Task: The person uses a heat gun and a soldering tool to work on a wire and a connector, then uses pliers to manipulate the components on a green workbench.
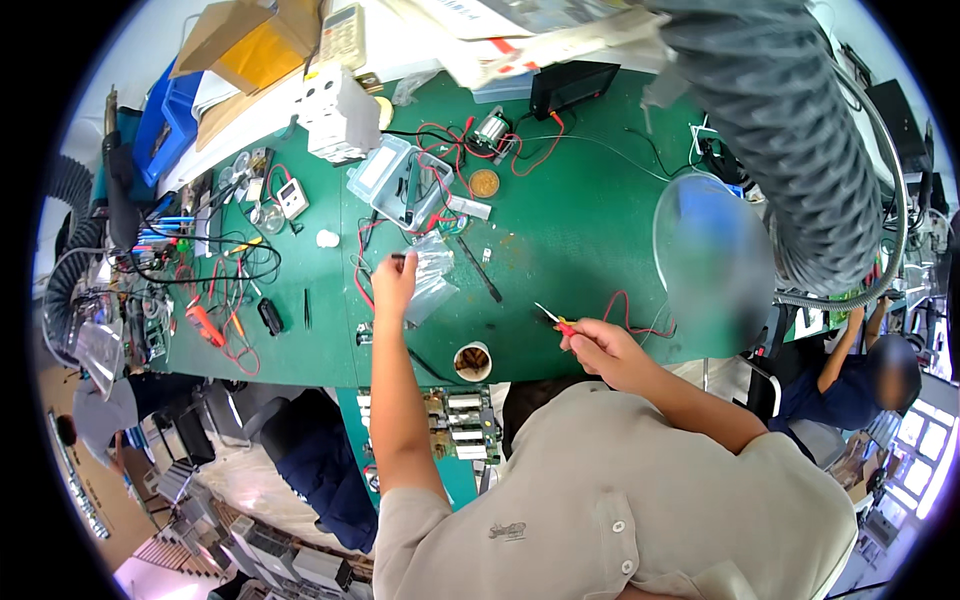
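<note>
My left hand (393,288) reaches over the green bench mat, fingers closed, next to a clear plastic bag (432,270). Something small and dark shows at its fingertips, too small to name. My right hand (606,352) grips a small tool with a red and yellow handle (566,327); its slim pale tip points up and left. Between the hands a white cup (472,362) with brown contents stands near the front edge. A thin black tool (480,270) lies right of the bag. Beyond it sits an open clear plastic box (372,185) with red and black leads beside it.
A large grey ribbed hose (785,130) and a clear round shield (712,265) hang over the right side. A red multimeter (206,325), black tweezers (307,309) and tangled leads lie left. Circuit boards (465,415) lie below the front edge. Another person (835,390) sits at right.
</note>
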Tool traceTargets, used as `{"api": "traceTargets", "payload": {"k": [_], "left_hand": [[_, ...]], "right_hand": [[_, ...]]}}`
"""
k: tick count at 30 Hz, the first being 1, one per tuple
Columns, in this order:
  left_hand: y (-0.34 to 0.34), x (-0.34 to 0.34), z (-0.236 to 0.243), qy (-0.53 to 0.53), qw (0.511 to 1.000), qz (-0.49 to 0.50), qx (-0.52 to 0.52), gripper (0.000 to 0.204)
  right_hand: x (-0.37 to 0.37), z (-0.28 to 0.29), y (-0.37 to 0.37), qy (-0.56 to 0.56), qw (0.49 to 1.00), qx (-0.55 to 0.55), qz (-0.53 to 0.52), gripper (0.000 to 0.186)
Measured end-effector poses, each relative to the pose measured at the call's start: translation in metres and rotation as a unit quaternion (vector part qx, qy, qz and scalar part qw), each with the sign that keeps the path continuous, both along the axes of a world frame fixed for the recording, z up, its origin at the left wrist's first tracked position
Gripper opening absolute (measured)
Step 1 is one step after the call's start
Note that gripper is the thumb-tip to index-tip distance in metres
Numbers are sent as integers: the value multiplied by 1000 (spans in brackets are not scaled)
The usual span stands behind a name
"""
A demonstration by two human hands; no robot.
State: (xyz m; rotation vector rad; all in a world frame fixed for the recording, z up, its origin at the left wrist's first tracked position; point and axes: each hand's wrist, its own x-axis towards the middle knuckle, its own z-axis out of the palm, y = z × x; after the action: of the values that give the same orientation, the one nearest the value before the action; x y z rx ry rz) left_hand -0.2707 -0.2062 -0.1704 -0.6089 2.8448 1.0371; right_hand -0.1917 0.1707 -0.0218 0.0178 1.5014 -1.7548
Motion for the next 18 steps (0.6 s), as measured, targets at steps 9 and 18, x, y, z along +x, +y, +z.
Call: {"api": "traceTargets", "payload": {"k": [9, 18], "left_hand": [[-62, -125, -61, 95, 989, -53, -102, 26], [-13, -181, -54, 276, 909, -308, 55, 19]], "right_hand": [[-6, 2, -36, -41, 993, 92, -61, 23], [-20, -6, -62, -60, 986, 134, -75, 24]]}}
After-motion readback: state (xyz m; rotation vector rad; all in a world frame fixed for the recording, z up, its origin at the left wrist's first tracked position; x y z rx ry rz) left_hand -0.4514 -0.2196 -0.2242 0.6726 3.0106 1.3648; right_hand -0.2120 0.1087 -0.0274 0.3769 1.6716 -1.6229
